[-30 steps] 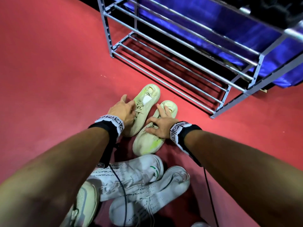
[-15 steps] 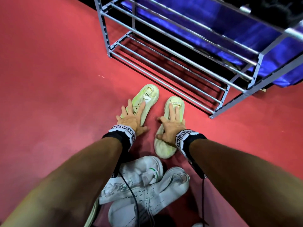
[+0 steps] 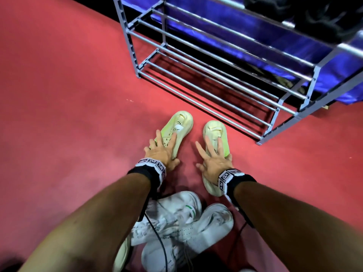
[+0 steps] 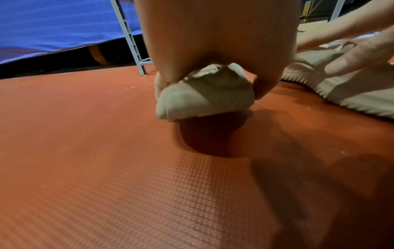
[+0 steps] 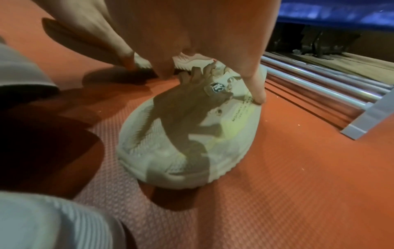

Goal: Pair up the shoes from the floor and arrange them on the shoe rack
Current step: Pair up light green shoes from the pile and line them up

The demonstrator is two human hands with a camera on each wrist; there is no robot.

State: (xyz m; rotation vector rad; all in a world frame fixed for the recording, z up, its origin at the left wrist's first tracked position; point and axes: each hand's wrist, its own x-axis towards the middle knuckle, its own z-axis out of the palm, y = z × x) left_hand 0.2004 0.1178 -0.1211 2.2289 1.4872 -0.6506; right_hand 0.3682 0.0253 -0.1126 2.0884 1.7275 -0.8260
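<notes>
Two cream-and-lime shoes lie side by side on the red floor in front of the grey tube shoe rack (image 3: 216, 91), heels toward the rack and a gap between them. My left hand (image 3: 161, 152) lies over the left cream shoe (image 3: 182, 122). In the left wrist view its thumb and fingers clasp both sides of that shoe's toe (image 4: 192, 101). My right hand (image 3: 213, 160) rests with straight, spread fingers on the right cream shoe (image 3: 214, 128). Its thumb is off the shoe, down on the floor, and one finger presses the right cream shoe's (image 5: 192, 143) outer edge.
Two white sneakers (image 3: 176, 213) lie heaped between my forearms, with another pale shoe (image 3: 122, 256) at the lower left. The rack's lower shelves hold nothing in view; dark shoes (image 3: 314, 16) sit on its top shelf. A blue mat (image 3: 255, 22) stands behind the rack.
The two cream shoes, touching at an angle a second ago, have been turned parallel and slid apart. Both hands have shifted back along the shoes, fingers now spread.
</notes>
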